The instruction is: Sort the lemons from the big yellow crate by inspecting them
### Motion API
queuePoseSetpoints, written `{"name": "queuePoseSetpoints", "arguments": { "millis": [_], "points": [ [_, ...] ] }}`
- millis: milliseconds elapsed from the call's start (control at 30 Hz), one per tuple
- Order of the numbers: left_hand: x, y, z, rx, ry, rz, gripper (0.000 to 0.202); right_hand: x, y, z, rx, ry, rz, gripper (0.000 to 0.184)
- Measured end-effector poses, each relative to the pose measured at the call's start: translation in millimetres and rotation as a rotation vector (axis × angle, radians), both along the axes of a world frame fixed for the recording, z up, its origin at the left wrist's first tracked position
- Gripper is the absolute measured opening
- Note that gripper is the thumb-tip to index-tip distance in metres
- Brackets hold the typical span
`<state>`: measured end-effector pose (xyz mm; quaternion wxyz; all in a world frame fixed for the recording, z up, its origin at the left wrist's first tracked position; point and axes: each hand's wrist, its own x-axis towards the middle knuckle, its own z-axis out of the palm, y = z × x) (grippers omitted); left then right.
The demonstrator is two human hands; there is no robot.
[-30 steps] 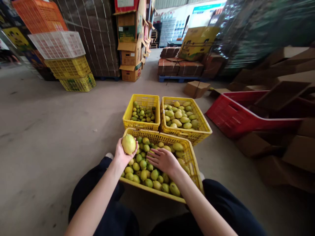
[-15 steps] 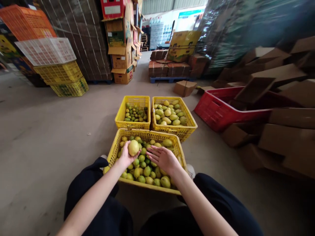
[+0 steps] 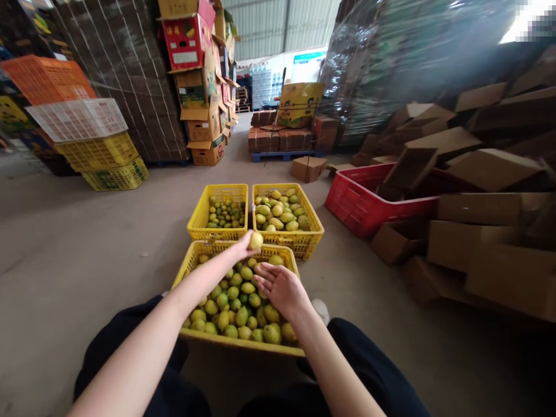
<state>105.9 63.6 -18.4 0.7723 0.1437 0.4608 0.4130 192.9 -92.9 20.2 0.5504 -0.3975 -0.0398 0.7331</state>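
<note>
My left hand [image 3: 244, 245] is closed on a pale yellow lemon [image 3: 256, 241], held over the far rim of the near yellow crate [image 3: 234, 344]. That crate stands between my knees and holds many green and yellow lemons [image 3: 242, 316]. Above its right half hovers my right hand [image 3: 282, 288], fingers stretched out and palm turned inward, with nothing in it. Just beyond are two more yellow crates. The back left crate [image 3: 195, 219] holds small greenish lemons [image 3: 226, 213]. In the back right crate [image 3: 313, 230] lie bigger, yellower lemons [image 3: 286, 218].
To the right, a red crate [image 3: 356, 208] with cardboard in it adjoins a heap of cardboard boxes [image 3: 473, 231]. Stacked plastic crates [image 3: 82, 119] stand at the left. A column of fruit cartons [image 3: 202, 98] and a loaded blue pallet [image 3: 282, 155] are farther back.
My left hand has carried the lemon forward and right, from above the near crate's middle to its far rim. My right hand stays open over the lemons. The camera view has shifted.
</note>
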Motion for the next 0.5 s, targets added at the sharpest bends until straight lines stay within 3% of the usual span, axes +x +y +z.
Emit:
{"name": "queuePoseSetpoints", "arguments": {
  "millis": [100,167,267,367,433,500],
  "points": [
    [21.3,35.1,32.6,0.074,0.147,0.004,0.015,10.1,-0.4,7.0,-0.015,-0.017,-0.079,0.022],
    [16.9,36.1,34.0,0.071,0.205,-0.024,0.016,18.7,-0.8,10.4,0.003,-0.013,-0.110,0.022],
    [-16.3,11.3,8.1,-0.004,0.302,-0.119,0.017,30.3,-2.1,13.3,0.050,0.002,-0.112,0.018],
    [-71.0,-27.7,-28.6,-0.124,0.371,-0.198,0.017,35.3,-3.0,12.7,0.077,-0.032,-0.127,0.018],
    [-110.8,-52.5,-47.5,-0.186,0.378,-0.209,0.020,34.3,-4.4,11.4,0.116,-0.144,-0.124,0.017],
    [-147.0,-70.7,-59.3,-0.229,0.370,-0.204,0.025,30.5,-9.1,14.9,0.250,-0.415,-0.147,0.012]
  ]
}}
